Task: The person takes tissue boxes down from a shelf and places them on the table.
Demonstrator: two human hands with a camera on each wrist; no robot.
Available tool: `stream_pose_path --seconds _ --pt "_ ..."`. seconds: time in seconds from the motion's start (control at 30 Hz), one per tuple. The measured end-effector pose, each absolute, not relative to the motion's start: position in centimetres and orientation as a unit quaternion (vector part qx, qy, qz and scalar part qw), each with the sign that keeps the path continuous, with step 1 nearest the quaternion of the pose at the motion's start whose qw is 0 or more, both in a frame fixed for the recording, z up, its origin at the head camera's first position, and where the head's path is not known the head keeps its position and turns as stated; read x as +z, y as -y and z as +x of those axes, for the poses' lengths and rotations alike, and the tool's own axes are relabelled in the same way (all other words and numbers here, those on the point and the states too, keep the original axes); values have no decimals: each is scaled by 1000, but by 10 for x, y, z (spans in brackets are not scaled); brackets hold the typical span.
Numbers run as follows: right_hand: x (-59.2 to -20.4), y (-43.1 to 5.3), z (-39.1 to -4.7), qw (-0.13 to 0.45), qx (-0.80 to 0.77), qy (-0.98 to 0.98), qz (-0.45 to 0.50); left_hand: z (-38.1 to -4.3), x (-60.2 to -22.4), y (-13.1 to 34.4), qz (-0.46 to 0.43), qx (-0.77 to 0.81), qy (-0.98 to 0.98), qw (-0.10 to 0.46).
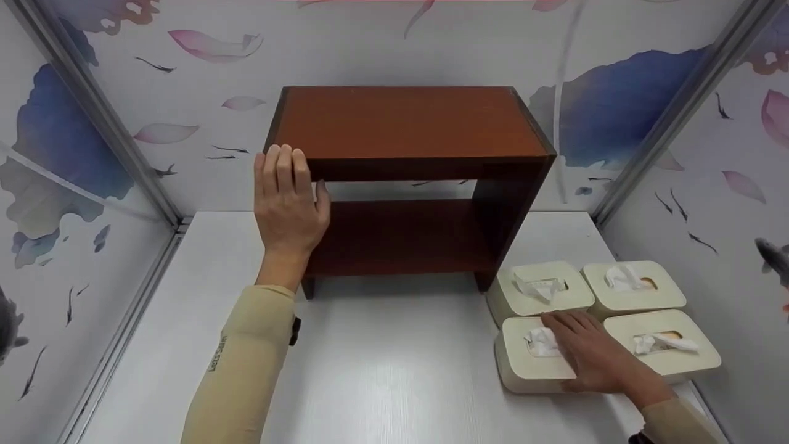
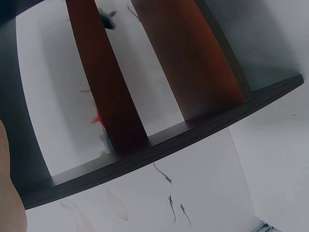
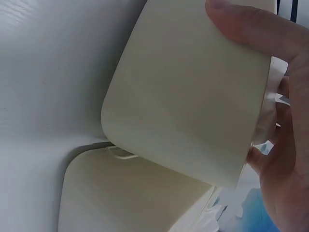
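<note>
A brown wooden two-tier shelf [image 1: 407, 123] stands at the back of the white table. Against its left front top corner rests my left hand [image 1: 290, 206], fingers straight and pointing up; only a sliver of that hand [image 2: 9, 188] shows in the left wrist view. My right hand [image 1: 595, 357] grips the near-left cream tissue box [image 1: 515, 364] across its right part. Its fingers reach over the top, and in the right wrist view the thumb [image 3: 251, 29] presses the box's side [image 3: 183, 96]. White tissue [image 1: 542, 342] pokes from the slot beside the fingers.
Several more tissue boxes stand tightly grouped: one behind [image 1: 524, 302], one at the far right [image 1: 666, 299] and one at the near right [image 1: 696, 364]. White panels with painted petals and fish [image 1: 363, 49] enclose the table [image 1: 382, 357] at the back and sides.
</note>
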State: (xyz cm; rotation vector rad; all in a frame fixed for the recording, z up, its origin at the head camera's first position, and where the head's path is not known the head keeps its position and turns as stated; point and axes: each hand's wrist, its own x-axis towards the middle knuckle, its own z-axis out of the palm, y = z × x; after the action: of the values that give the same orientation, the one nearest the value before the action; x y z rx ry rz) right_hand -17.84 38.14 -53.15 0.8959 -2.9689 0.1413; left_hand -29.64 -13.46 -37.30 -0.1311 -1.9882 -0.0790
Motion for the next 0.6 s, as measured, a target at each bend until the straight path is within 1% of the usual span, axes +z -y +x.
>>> stream_pose_path --seconds 0.17,0.4,0.6 --pt "-532 -384 -178 -13 41 959 280 -296 -373 134 -55 -32 841 537" --pt "-532 -385 -177 2 43 959 281 -296 -372 134 -52 -29 841 537" --pt "-532 -385 -176 2 65 959 277 -295 -373 135 -54 -29 842 536"
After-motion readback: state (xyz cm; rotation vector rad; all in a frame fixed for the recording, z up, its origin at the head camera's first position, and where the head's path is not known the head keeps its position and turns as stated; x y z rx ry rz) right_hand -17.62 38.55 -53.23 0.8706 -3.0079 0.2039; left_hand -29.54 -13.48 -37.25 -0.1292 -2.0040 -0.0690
